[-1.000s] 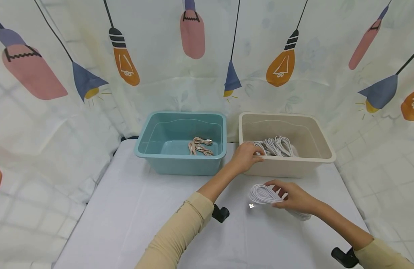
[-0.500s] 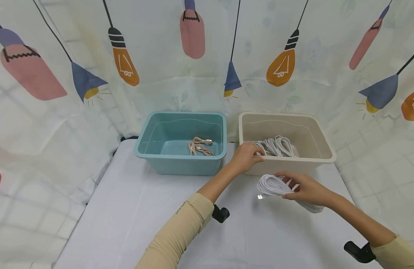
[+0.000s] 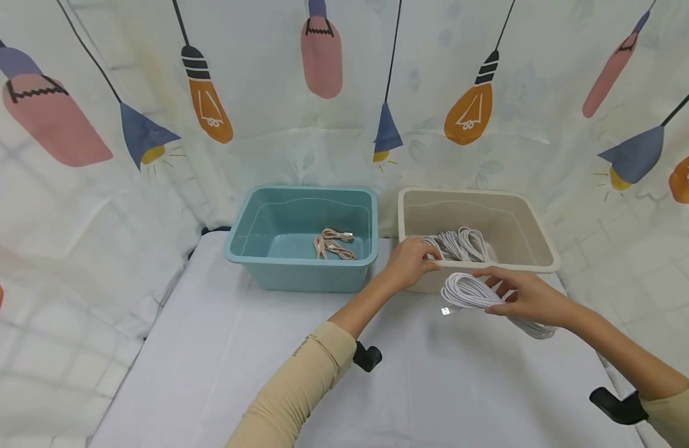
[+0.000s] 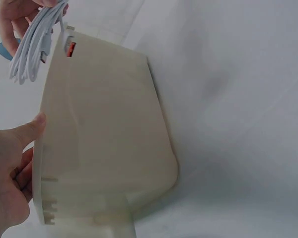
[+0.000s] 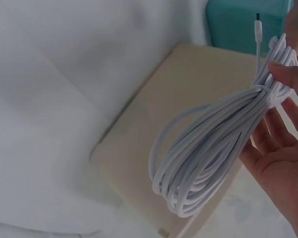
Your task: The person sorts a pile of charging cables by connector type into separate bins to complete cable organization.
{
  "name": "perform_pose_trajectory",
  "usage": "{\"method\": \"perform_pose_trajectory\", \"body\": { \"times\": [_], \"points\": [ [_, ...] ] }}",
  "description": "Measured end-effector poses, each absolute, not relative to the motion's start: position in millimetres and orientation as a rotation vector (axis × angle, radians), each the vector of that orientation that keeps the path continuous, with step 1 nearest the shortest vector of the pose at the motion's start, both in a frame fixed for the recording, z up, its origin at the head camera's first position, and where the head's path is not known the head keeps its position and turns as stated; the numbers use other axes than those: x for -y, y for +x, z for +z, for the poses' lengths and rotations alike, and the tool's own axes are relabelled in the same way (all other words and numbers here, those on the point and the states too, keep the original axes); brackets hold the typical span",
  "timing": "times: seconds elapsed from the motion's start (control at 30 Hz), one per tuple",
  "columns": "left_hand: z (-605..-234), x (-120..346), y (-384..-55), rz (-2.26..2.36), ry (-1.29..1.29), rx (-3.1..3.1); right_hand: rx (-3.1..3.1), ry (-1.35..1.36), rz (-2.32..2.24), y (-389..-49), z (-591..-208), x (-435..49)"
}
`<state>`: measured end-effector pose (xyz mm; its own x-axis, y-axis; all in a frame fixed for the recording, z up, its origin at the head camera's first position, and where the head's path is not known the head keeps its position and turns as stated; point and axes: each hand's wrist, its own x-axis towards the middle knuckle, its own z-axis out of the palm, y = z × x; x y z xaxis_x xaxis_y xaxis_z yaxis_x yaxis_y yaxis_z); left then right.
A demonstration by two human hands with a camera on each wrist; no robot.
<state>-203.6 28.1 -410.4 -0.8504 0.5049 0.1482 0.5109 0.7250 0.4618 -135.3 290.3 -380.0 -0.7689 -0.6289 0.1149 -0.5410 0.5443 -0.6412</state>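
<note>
My left hand [image 3: 410, 264] grips the rim of the beige bin [image 3: 490, 264] near its front left corner. In the left wrist view, the thumb of the left hand [image 4: 7, 173] lies outside the wall and the other fingers curl inside. My right hand [image 3: 526, 298] pinches a coiled white USB cable [image 3: 469, 290] in front of that bin, above the table. Its metal plug hangs free at the left. In the right wrist view, thumb and fingers close round the tied middle of the coiled cable [image 5: 208, 144]. Several white cables [image 3: 459, 244] lie bundled inside the beige bin.
A teal bin [image 3: 300, 274] stands to the left of the beige one, with several small beige cables [image 3: 333, 242] in it. Both sit at the back of a table [image 3: 221, 348] covered in white cloth. A lamp-patterned curtain [image 3: 344, 143] hangs behind and at the sides.
My right hand has lifted the coiled white cable from low over the table, moving it up, right and towards the beige bin's front. The left hand stays on the rim.
</note>
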Motion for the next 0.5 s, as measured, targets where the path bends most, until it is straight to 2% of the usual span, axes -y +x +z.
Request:
{"method": "perform_pose_trajectory", "body": {
  "times": [0.5],
  "points": [
    [-415.9,-28.3,-205.3,-0.817,-0.867,2.882,-2.772,-0.924,-0.917,-153.2,-352.0,-315.9]
  ]
}}
